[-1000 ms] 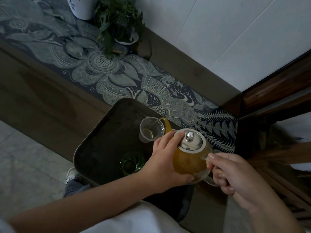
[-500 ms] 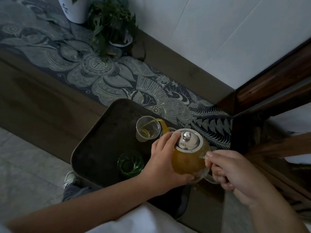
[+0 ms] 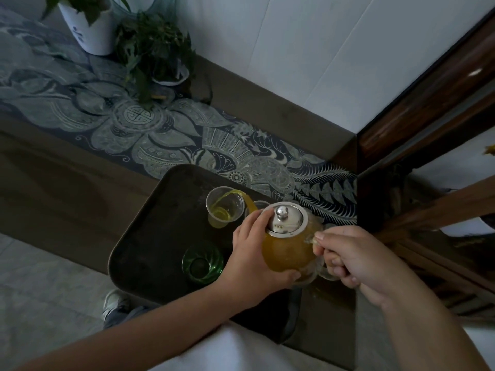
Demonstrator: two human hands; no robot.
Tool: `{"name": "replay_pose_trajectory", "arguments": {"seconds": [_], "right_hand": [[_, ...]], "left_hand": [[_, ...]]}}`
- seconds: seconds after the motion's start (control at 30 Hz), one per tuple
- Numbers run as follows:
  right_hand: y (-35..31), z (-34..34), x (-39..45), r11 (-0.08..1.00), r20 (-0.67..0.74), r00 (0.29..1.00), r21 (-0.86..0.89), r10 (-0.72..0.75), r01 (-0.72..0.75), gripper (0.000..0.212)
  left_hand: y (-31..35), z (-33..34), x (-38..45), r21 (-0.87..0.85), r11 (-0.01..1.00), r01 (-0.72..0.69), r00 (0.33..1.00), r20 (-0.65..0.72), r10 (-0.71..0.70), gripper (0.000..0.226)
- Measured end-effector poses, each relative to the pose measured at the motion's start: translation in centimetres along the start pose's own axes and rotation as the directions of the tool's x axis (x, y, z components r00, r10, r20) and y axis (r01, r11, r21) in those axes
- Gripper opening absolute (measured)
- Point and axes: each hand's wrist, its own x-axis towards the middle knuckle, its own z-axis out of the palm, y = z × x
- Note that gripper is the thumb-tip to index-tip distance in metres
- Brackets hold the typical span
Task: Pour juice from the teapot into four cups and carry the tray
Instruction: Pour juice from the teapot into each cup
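A glass teapot [image 3: 288,247] full of orange juice, with a steel lid, is tilted to the left over a dark tray [image 3: 160,231]. Juice streams from its spout into a clear cup [image 3: 225,206] that holds a little yellow liquid. My left hand [image 3: 254,253] cups the pot's side, fingers near the lid. My right hand [image 3: 348,258] grips the handle. A green glass cup [image 3: 202,263] stands empty nearer me. The rim of another clear cup [image 3: 258,203] shows behind the spout, mostly hidden.
The tray rests on a brown table with a patterned runner [image 3: 160,135]. A white plant pot [image 3: 91,25] and a small leafy plant [image 3: 158,46] stand at the back. A dark wooden frame [image 3: 428,116] rises at right, beside the white wall.
The teapot has tipped further and juice now flows into the clear cup, which holds more liquid. Both hands keep their hold.
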Motion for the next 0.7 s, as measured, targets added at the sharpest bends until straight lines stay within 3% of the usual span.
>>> {"name": "replay_pose_trajectory", "arguments": {"seconds": [0.7], "right_hand": [[0.40, -0.23, -0.25, 1.000, 0.012, 1.000, 0.000, -0.027, 0.027, 0.026]], "left_hand": [[0.28, 0.31, -0.18, -0.026, 0.999, -0.029, 1.000, 0.000, 0.029, 0.104]]}}
